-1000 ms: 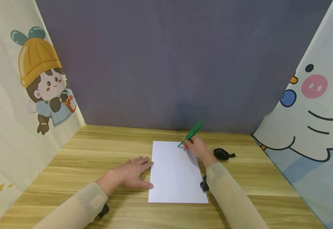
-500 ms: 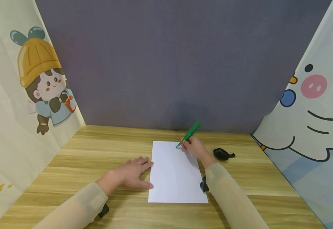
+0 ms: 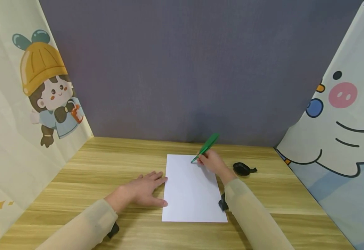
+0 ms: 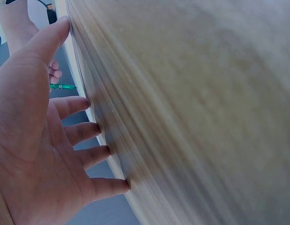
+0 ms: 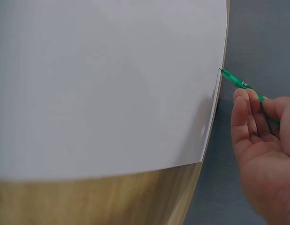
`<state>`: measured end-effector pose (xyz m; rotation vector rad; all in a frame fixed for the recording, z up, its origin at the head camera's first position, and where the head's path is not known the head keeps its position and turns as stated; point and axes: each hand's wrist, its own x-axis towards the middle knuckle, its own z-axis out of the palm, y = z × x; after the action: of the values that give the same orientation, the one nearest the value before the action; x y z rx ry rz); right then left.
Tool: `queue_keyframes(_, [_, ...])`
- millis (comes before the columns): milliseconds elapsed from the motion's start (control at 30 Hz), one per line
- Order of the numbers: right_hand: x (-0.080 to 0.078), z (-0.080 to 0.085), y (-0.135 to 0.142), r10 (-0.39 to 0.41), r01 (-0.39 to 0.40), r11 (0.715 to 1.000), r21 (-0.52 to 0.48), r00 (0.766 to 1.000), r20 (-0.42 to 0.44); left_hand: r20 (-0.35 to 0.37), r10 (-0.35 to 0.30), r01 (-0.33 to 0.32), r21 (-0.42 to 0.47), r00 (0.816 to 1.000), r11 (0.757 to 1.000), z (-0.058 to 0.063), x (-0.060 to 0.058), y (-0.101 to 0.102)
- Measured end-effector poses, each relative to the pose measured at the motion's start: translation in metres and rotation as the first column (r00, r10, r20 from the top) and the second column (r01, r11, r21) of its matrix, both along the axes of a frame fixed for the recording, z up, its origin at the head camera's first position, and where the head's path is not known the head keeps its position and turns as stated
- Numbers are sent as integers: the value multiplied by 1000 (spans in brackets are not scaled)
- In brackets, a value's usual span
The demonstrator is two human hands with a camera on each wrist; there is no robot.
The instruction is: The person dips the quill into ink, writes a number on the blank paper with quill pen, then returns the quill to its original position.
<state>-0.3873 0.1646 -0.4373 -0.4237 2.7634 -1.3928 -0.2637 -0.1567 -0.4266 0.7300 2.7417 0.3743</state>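
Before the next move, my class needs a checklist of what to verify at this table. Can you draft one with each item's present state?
1. Green pen held in the grip of the right hand: ok.
2. White sheet lying flat on the table: ok.
3. Left hand at the sheet's left edge, fingers spread: ok.
4. Black object clear of the sheet, off to its right: ok.
5. Pen tip touching the sheet: cannot tell; it points at the upper part.
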Motion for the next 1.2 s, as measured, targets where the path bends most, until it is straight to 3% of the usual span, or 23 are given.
queue_keyframes(1200, [5,0,-10,89,-88,996,-26,996,26,-12,3,-3,-4,1000,1000,-2,-1,0])
